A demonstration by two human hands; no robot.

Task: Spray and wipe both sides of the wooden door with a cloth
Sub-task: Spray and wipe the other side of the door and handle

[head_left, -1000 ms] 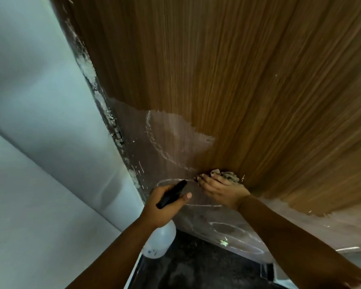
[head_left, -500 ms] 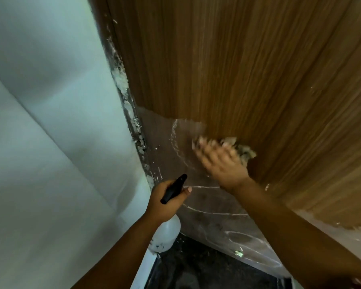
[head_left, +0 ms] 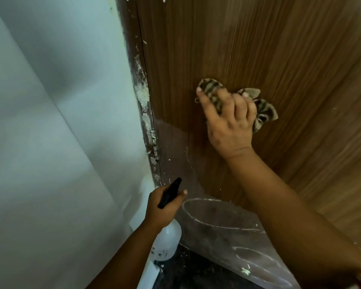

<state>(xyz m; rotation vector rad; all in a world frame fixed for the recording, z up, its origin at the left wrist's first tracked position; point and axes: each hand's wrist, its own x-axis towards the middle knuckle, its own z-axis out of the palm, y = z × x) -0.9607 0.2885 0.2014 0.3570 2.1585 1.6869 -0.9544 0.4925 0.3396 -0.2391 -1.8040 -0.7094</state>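
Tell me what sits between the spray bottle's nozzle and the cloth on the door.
Nothing solid: in the head view only bare door shows between the nozzle and the cloth, part wood grain, part dull patch with white specks.

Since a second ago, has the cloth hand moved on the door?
Yes. The right hand with the cloth went up the door, away from the dull lower patch.

I can read no text, label, brand or number anywhere: the small dark marks on the white spray bottle (head_left: 165, 243) I hold are too blurred to make out.
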